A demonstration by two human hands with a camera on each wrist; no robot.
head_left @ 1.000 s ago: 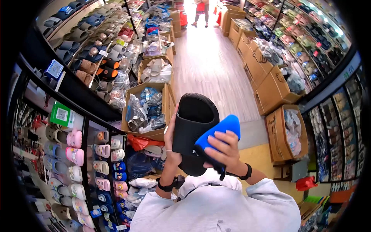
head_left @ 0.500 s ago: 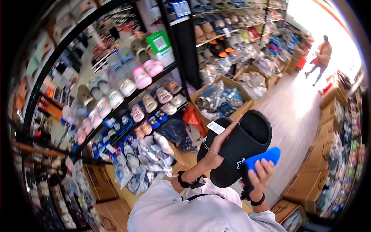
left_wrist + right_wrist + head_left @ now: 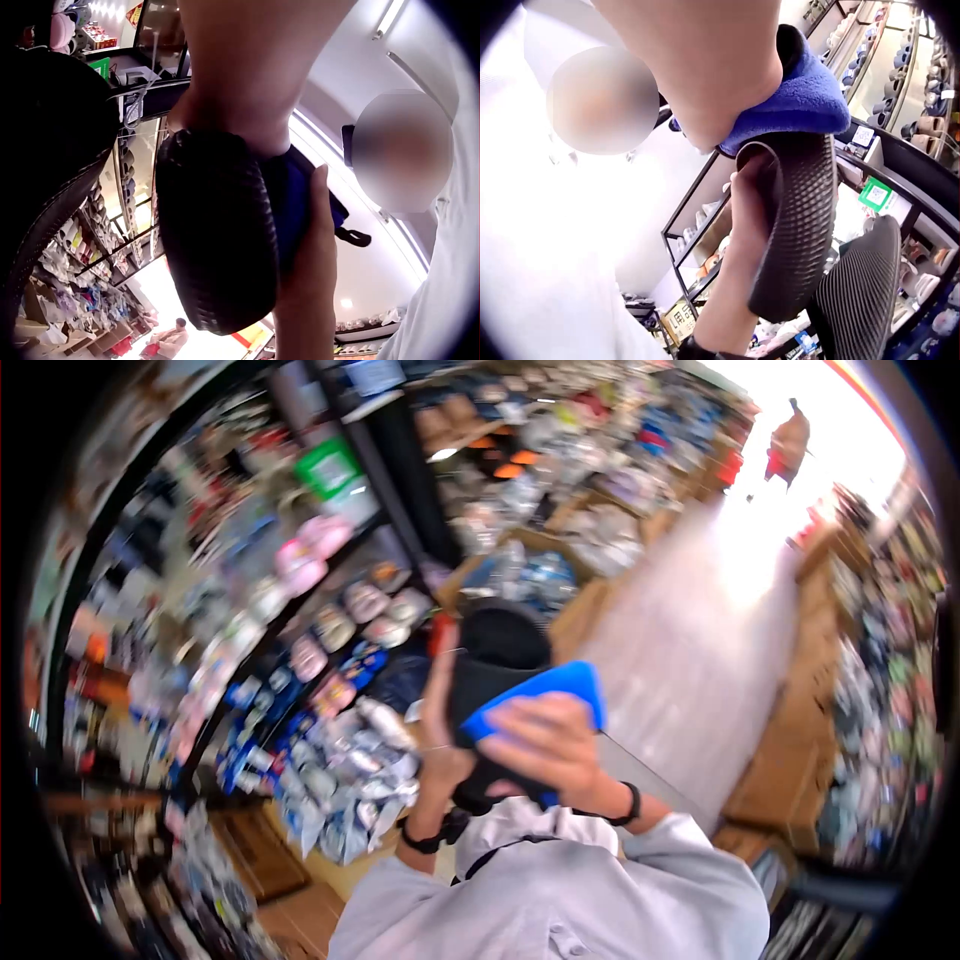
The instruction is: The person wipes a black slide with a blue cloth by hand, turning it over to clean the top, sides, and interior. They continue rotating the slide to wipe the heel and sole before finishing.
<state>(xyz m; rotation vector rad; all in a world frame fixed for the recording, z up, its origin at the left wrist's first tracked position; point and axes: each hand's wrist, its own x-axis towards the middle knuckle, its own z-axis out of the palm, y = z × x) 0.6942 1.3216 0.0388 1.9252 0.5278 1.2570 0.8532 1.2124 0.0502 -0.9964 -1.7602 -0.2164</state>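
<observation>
A black slipper (image 3: 488, 678) is gripped from its left side by the left hand (image 3: 440, 728), fingertips hidden; across the slipper's near right part, a blue pad (image 3: 572, 685) is clasped in the right hand (image 3: 545, 745). The slipper is held nearer the left hand, its long axis pointed toward an open carton (image 3: 580, 618) beyond. Farther past the slipper, a person (image 3: 790, 444) is blurred.

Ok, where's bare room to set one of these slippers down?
Best patch: the pale aisle floor, between the left-hand boxes and the right-hand boxes in the head view. It's crowded further left, where bagged shoes are heaped beside rows of clogs. Close in, the black slipper and blue cloth overlap.
</observation>
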